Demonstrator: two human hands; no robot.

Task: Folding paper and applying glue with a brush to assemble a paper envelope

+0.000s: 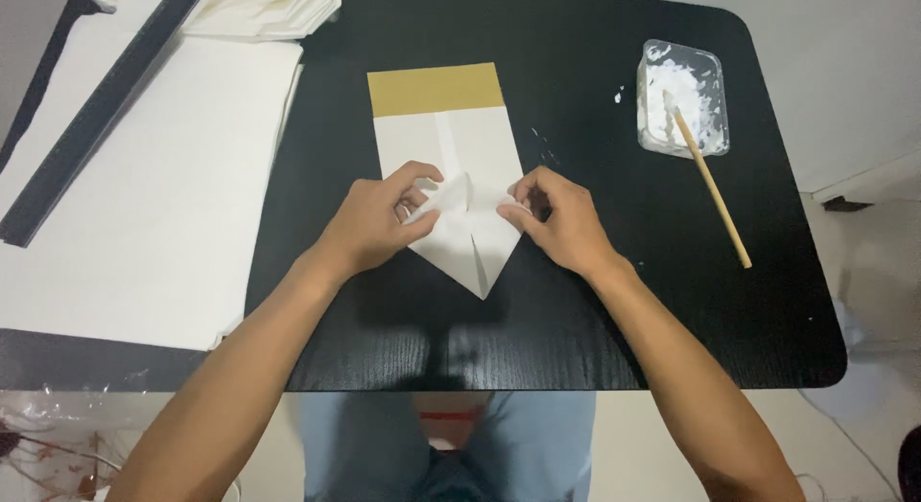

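Both hands are down on the folded paper piece (pixel 451 176) in the middle of the frame, on the black table (pixel 614 301). The left hand (pixel 374 224) pinches a raised white flap at the left of the centre crease, fingers curled around the edge; the right hand (pixel 561 219) nips the matching flap on the other side. The two hands sit just apart, each closed on its own bit of paper. The piece shows a tan band at its top and comes to a point at the bottom, toward the person.

By the look of it, this is the opening-out of the bottom folds (a bag-base sort of fold). The next move calls for pressing both flaps flat and symmetric along the crease.

At upper right, a clear tray of white paste (pixel 683 97) with a wooden stick (pixel 715 186) leaning out of it. A stack of white sheets (pixel 144 205) fills the left.
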